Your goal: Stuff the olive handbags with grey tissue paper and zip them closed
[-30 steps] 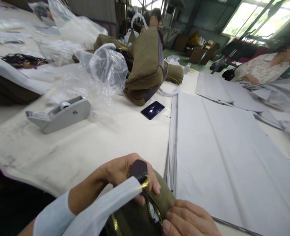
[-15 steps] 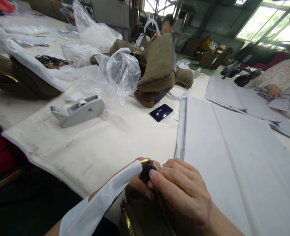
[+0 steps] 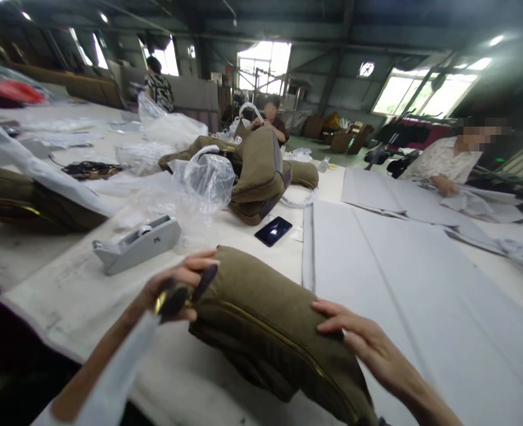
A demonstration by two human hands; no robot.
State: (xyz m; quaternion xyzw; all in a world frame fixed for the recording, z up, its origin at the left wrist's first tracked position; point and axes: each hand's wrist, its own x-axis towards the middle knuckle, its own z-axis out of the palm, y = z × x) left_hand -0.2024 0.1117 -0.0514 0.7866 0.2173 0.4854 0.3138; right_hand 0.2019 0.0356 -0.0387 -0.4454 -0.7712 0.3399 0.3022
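Note:
An olive-green bag with a gold zipper lies tilted across the front of the table. My left hand is closed at its left end, around a dark tab with a gold metal fitting. From that fitting a strap wrapped in white material hangs down along my left forearm, blurred by motion. On the bag's right side, my right hand rests with its fingers stretched out against the fabric. Part of the bag's underside is in shadow.
A grey tape dispenser and a phone lie beyond the bag. More olive bags and clear plastic are heaped behind. Large white sheets cover the right. Another person handles sheets there; others are farther back.
The bag has come up from the lower edge onto the table and now lies lengthwise. My hands have moved apart, the right one onto the bag's side. The view has tilted up.

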